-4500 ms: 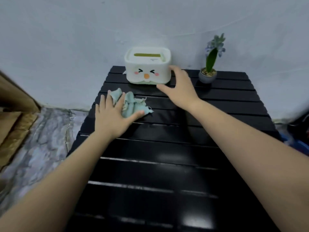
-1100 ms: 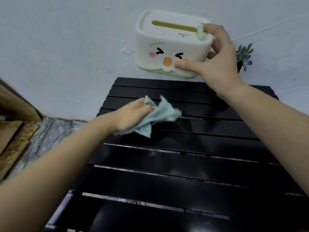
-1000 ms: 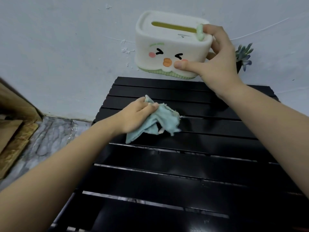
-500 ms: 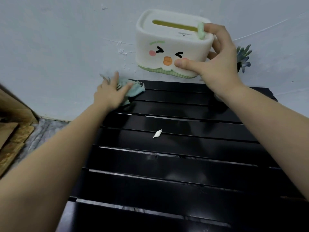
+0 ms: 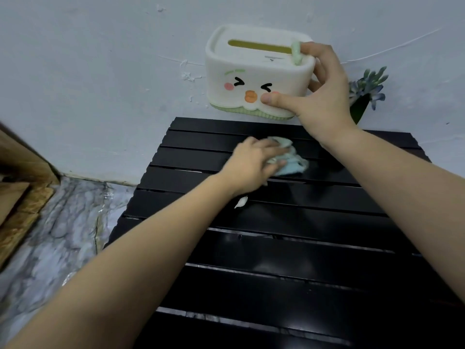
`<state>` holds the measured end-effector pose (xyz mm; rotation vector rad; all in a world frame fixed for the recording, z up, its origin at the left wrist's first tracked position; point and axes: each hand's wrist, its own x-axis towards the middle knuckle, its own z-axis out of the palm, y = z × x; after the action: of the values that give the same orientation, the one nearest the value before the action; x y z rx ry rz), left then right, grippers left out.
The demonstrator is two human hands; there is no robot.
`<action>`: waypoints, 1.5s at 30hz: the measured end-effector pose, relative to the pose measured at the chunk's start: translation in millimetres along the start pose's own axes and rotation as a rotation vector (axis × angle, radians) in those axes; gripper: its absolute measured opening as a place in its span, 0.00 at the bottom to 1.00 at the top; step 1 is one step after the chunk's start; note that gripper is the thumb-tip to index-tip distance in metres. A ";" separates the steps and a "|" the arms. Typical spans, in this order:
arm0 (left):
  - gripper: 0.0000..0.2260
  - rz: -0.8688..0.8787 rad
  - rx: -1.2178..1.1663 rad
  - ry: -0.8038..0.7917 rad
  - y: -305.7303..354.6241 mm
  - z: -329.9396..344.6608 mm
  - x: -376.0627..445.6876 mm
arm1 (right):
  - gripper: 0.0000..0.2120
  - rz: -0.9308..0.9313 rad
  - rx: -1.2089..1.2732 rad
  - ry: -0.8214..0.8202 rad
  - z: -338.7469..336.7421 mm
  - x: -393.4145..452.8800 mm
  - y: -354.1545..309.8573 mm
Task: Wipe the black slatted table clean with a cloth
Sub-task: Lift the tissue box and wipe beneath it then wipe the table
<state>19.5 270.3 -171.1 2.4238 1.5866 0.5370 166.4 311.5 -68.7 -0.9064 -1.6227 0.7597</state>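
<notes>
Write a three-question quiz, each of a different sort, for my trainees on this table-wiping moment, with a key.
1. True or false: the tissue box stands on the black slatted table.
2. Which hand presses the light blue cloth on the slats? A) left hand B) right hand
3. Fill in: a small white scrap lies on the table just ___ the left wrist.

Key: 1. False, the right hand holds it lifted above the far edge. 2. A. 3. Beside, on the near side.
</notes>
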 end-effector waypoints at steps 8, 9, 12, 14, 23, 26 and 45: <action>0.12 0.044 -0.429 0.200 1.3 -50.3 -66.9 | 0.40 0.038 -0.044 -0.047 7.3 -6.0 19.0; 0.12 0.008 -0.453 0.218 -8.1 -64.2 -77.1 | 0.39 0.042 -0.047 -0.045 9.2 -8.3 22.6; 0.12 -0.147 -0.483 0.254 -45.4 -93.1 -104.1 | 0.39 0.085 -0.061 -0.072 18.2 -19.4 36.1; 0.15 -0.249 -0.448 0.273 -69.9 -100.6 -117.7 | 0.40 0.133 -0.072 -0.108 25.5 -28.2 44.7; 0.30 -0.433 -0.131 0.167 -99.8 -66.9 -140.9 | 0.55 0.331 -0.264 -0.204 26.8 -54.8 34.0; 0.26 -0.403 -0.041 0.204 -85.1 -66.0 -142.7 | 0.50 0.383 -0.474 -0.286 10.3 -93.4 12.6; 0.05 -0.216 -0.337 0.084 61.4 -36.6 -134.1 | 0.38 0.366 -0.853 -0.564 -51.4 -205.5 -28.0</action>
<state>8.2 121.7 -141.7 1.9825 1.6137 0.8002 239.1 121.6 -134.3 -1.7400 -2.3851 0.5794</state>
